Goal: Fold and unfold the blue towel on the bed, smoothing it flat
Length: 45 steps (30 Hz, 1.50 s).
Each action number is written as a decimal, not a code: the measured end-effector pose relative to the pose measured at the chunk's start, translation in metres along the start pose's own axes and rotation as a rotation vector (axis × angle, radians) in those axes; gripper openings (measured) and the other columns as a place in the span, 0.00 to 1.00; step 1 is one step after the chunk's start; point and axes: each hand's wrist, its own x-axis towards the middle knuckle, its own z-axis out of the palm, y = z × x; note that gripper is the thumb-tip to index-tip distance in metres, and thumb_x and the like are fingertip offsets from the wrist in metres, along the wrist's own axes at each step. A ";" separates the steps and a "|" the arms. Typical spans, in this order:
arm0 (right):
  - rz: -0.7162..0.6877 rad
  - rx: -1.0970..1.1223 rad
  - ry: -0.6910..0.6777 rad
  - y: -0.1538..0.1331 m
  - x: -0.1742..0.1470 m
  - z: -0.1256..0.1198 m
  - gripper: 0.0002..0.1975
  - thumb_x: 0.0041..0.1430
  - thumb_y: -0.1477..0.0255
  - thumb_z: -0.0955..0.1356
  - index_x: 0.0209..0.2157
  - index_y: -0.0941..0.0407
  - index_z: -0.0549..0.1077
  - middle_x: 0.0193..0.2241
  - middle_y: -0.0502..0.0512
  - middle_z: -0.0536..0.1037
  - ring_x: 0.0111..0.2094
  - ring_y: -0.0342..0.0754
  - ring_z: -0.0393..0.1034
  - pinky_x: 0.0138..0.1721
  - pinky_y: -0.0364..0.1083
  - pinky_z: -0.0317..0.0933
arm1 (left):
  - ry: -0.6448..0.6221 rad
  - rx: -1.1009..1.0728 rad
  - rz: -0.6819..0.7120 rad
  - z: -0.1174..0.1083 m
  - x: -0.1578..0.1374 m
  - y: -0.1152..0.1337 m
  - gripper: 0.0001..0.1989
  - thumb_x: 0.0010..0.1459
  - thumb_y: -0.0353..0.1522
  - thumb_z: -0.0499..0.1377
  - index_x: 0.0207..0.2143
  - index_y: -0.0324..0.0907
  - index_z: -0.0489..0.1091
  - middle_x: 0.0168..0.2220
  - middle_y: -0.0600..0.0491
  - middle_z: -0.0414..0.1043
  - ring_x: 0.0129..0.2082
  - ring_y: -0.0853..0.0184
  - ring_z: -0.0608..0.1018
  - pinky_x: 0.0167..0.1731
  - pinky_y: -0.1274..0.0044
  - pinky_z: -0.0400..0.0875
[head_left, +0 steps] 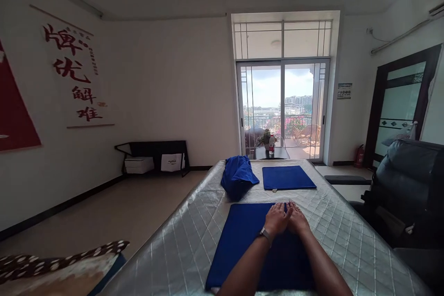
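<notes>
Taking near blue cloth as landmark. Lying flat on silver quilted cover, directly beneath both hands. Resting left hand and right hand palm down, side by side, at far edge of landmark, right of its middle. Holding fingers of both nearly straight, spread little, not curled; touching fabric, apparently grasping nothing. Cannot rule out a light pinch at fingertips.

Step in hand, as judged: smoothing or pressing down the landmark. To continue, would call for open palms and light, even pressure, without dragging creases in.

Containers. Beyond landmark, to left: heaped blue fabric, possibly bag-like; cannot tell contents, if any. Beyond landmark, to right: flat blue piece. Far beyond landmark, on small table: bottle with red cap; fill level too small to read. Far off to left of landmark, at black rack: white box and white bag; cannot tell contents of either.
</notes>
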 end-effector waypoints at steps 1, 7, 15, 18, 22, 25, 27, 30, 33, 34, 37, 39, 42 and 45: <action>-0.020 -0.008 -0.014 0.003 0.002 0.002 0.36 0.64 0.67 0.57 0.71 0.63 0.49 0.72 0.60 0.46 0.73 0.50 0.37 0.71 0.51 0.36 | 0.003 -0.002 0.019 0.003 0.010 0.005 0.17 0.67 0.40 0.59 0.56 0.46 0.69 0.58 0.47 0.69 0.52 0.60 0.75 0.51 0.61 0.74; -0.031 -0.050 -0.063 0.013 0.008 0.011 0.37 0.63 0.69 0.59 0.72 0.63 0.46 0.73 0.59 0.42 0.73 0.49 0.36 0.71 0.48 0.36 | -0.003 -0.029 -0.001 0.029 0.038 0.012 0.16 0.67 0.39 0.59 0.55 0.45 0.70 0.57 0.47 0.70 0.50 0.61 0.76 0.49 0.62 0.75; -0.038 -0.086 -0.052 0.006 0.002 0.006 0.36 0.66 0.67 0.58 0.72 0.63 0.46 0.73 0.59 0.41 0.73 0.52 0.35 0.71 0.50 0.36 | -0.094 -0.138 -0.356 0.055 0.036 0.011 0.35 0.71 0.49 0.38 0.69 0.35 0.54 0.69 0.37 0.56 0.70 0.57 0.56 0.68 0.63 0.50; -0.014 -0.062 -0.048 0.004 0.004 0.005 0.34 0.68 0.66 0.55 0.72 0.62 0.46 0.73 0.59 0.44 0.73 0.51 0.36 0.71 0.50 0.35 | -0.100 -0.129 -0.383 0.051 0.024 0.001 0.39 0.70 0.50 0.29 0.70 0.35 0.51 0.71 0.42 0.52 0.72 0.60 0.53 0.69 0.64 0.46; 0.023 -0.030 -0.046 0.001 0.005 0.002 0.35 0.69 0.60 0.51 0.71 0.64 0.47 0.73 0.61 0.46 0.73 0.52 0.38 0.71 0.51 0.35 | -0.128 -0.089 -0.398 0.044 0.004 -0.020 0.43 0.67 0.53 0.26 0.71 0.36 0.50 0.72 0.46 0.50 0.72 0.61 0.50 0.70 0.65 0.44; 0.044 -0.027 -0.039 -0.001 0.006 0.001 0.38 0.69 0.55 0.51 0.71 0.64 0.48 0.73 0.61 0.45 0.73 0.54 0.38 0.71 0.52 0.35 | -0.148 -0.052 -0.440 0.035 -0.015 -0.045 0.43 0.67 0.54 0.26 0.72 0.37 0.49 0.72 0.47 0.49 0.73 0.60 0.49 0.70 0.65 0.43; 0.049 -0.027 -0.039 -0.002 0.006 0.001 0.38 0.69 0.55 0.50 0.71 0.64 0.48 0.73 0.60 0.45 0.73 0.53 0.38 0.71 0.51 0.34 | -0.150 -0.025 -0.487 0.026 -0.033 -0.068 0.43 0.66 0.54 0.26 0.72 0.38 0.49 0.72 0.48 0.48 0.73 0.60 0.50 0.70 0.64 0.43; 0.047 -0.032 -0.042 -0.002 0.006 0.001 0.37 0.69 0.56 0.50 0.71 0.64 0.47 0.73 0.61 0.46 0.73 0.52 0.37 0.71 0.51 0.34 | -0.140 0.011 -0.569 0.011 -0.064 -0.108 0.46 0.65 0.57 0.27 0.71 0.36 0.51 0.72 0.46 0.47 0.73 0.59 0.49 0.70 0.64 0.43; 0.048 -0.036 -0.042 -0.001 0.007 0.003 0.37 0.70 0.56 0.50 0.72 0.63 0.46 0.73 0.61 0.45 0.73 0.50 0.35 0.71 0.50 0.33 | -0.123 0.031 -0.628 0.001 -0.089 -0.138 0.49 0.64 0.60 0.27 0.71 0.34 0.50 0.73 0.43 0.46 0.73 0.57 0.49 0.70 0.64 0.43; 0.049 -0.036 -0.041 -0.001 0.007 0.004 0.37 0.70 0.56 0.50 0.72 0.63 0.46 0.73 0.61 0.45 0.73 0.50 0.35 0.71 0.50 0.33 | -0.116 0.033 -0.640 0.000 -0.094 -0.144 0.50 0.63 0.60 0.27 0.71 0.33 0.50 0.73 0.43 0.45 0.72 0.57 0.49 0.69 0.65 0.43; 0.056 -0.041 -0.040 0.000 0.007 0.005 0.37 0.70 0.56 0.51 0.72 0.63 0.47 0.73 0.60 0.46 0.73 0.50 0.35 0.71 0.51 0.33 | -0.105 0.030 -0.652 0.000 -0.101 -0.150 0.51 0.63 0.60 0.26 0.70 0.31 0.50 0.73 0.41 0.44 0.73 0.57 0.49 0.69 0.67 0.42; 0.055 -0.046 -0.039 -0.001 0.007 0.004 0.37 0.70 0.56 0.50 0.72 0.64 0.47 0.73 0.61 0.46 0.73 0.50 0.35 0.71 0.51 0.33 | -0.103 0.031 -0.647 0.001 -0.100 -0.149 0.52 0.63 0.60 0.26 0.70 0.30 0.50 0.73 0.40 0.44 0.73 0.57 0.49 0.70 0.67 0.42; 0.054 -0.056 -0.037 -0.001 0.007 0.003 0.37 0.70 0.56 0.50 0.71 0.65 0.47 0.73 0.62 0.45 0.73 0.51 0.35 0.71 0.51 0.34 | -0.101 0.024 -0.642 0.002 -0.098 -0.147 0.51 0.63 0.60 0.26 0.70 0.30 0.50 0.73 0.40 0.45 0.73 0.57 0.49 0.69 0.67 0.42; 0.055 -0.059 -0.039 -0.002 0.006 0.002 0.37 0.70 0.56 0.50 0.71 0.64 0.47 0.73 0.61 0.44 0.73 0.51 0.35 0.71 0.51 0.34 | -0.105 0.020 -0.648 0.001 -0.099 -0.148 0.51 0.63 0.60 0.26 0.71 0.30 0.49 0.73 0.41 0.44 0.72 0.56 0.49 0.69 0.66 0.42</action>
